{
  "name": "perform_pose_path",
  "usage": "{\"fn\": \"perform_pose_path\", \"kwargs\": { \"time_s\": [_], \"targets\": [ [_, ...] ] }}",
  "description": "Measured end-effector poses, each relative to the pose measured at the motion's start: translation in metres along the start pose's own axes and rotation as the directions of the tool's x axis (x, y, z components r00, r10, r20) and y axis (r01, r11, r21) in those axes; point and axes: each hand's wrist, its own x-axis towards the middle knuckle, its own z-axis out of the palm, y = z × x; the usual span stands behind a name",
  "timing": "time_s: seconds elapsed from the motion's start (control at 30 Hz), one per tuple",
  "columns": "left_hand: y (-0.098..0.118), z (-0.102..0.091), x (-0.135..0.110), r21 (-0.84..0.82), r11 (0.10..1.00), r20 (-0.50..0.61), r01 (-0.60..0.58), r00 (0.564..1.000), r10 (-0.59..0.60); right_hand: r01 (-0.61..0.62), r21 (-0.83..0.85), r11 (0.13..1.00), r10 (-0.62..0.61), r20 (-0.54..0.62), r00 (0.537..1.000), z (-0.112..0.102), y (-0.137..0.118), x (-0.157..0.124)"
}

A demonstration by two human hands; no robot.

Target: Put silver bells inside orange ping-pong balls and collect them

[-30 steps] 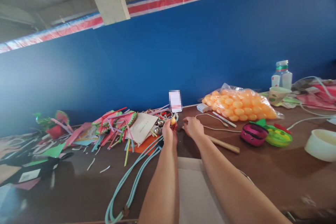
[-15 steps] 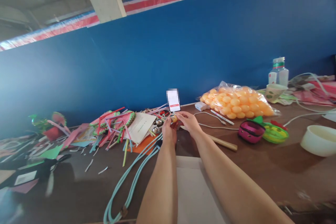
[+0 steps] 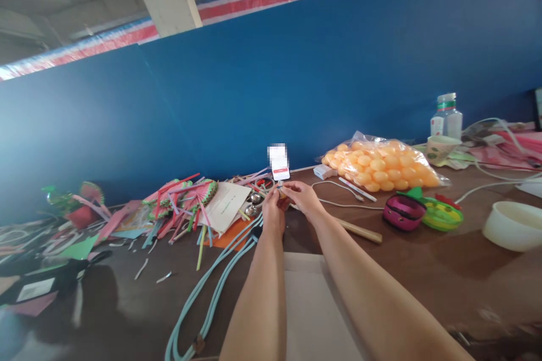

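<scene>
Both hands meet at the middle of the desk, in front of an upright phone with a lit screen (image 3: 280, 161). Between their fingertips is a small shiny golden bell (image 3: 280, 190), mostly covered by the fingers. My left hand (image 3: 274, 210) is closed around its left side. From the right, the thumb and fingers of my right hand (image 3: 305, 199) pinch it. Just left of my left hand lie silver bells (image 3: 255, 198), close to a white printed sheet (image 3: 224, 206). Light blue cords (image 3: 212, 287) loop down beside my left forearm.
Pink and green paper strips (image 3: 186, 203) are heaped at left. To the right lie a bag of orange balls (image 3: 385, 164), a wooden stick (image 3: 359, 230), a purple pouch (image 3: 404, 212), a green round item (image 3: 442, 213) and a white bowl (image 3: 514, 227). A blue partition (image 3: 237, 90) stands behind.
My fingers have shifted around the golden bell, and less of its golden side shows now. The view has moved slightly; both hands stay at the same place.
</scene>
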Motion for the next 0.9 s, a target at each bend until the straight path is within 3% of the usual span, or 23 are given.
{"fn": "perform_pose_path", "kwargs": {
  "time_s": [0.27, 0.67, 0.9],
  "targets": [
    [0.0, 0.001, -0.001, -0.002, 1.0, 0.002, 0.01, 1.0, -0.01, -0.011, -0.019, 1.0, 0.011, -0.003, 1.0, 0.0, 0.0, 0.0],
    [-0.002, -0.004, 0.002, -0.021, 1.0, 0.02, 0.022, 1.0, -0.021, -0.129, 0.154, 0.979, 0.126, 0.031, 0.992, 0.003, -0.01, -0.007],
    [-0.006, -0.006, 0.004, 0.0, 1.0, 0.037, 0.014, 0.999, -0.014, -0.066, 0.091, 0.994, 0.064, 0.023, 0.998, 0.003, 0.007, 0.005]
  ]
}}
